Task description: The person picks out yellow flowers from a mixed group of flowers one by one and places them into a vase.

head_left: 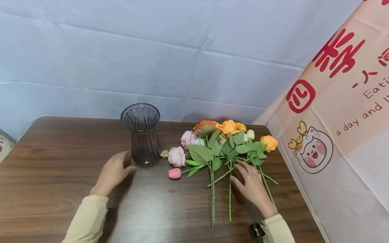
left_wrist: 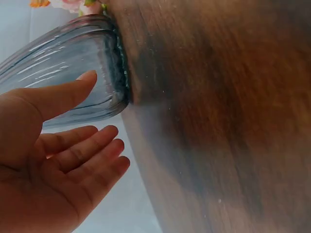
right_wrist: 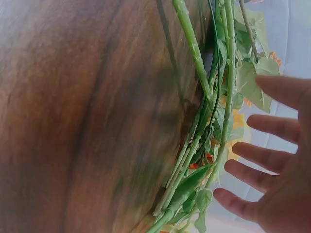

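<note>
A dark, see-through ribbed glass vase [head_left: 145,145] with a flared rim stands upright toward the back of the table. Beside its lower left side is my left hand [head_left: 111,172], fingers spread and nothing held; the left wrist view shows the thumb in front of the glass [left_wrist: 73,56]. Several artificial flowers lie heaped to the right, their green stems [head_left: 212,199] pointing toward me. My right hand [head_left: 250,185] hovers over the stems with fingers apart, the fingertips close to the leaves [head_left: 241,148]. In the right wrist view its palm faces the stems [right_wrist: 227,97].
The heap has orange blooms [head_left: 228,127], a yellow-orange rose [head_left: 269,143], pale pink blooms [head_left: 176,157] and a pink tulip [head_left: 174,173]. Behind the brown wooden table [head_left: 54,162] hangs a pale cloth [head_left: 121,60]; a printed banner [head_left: 343,111] rises along the right.
</note>
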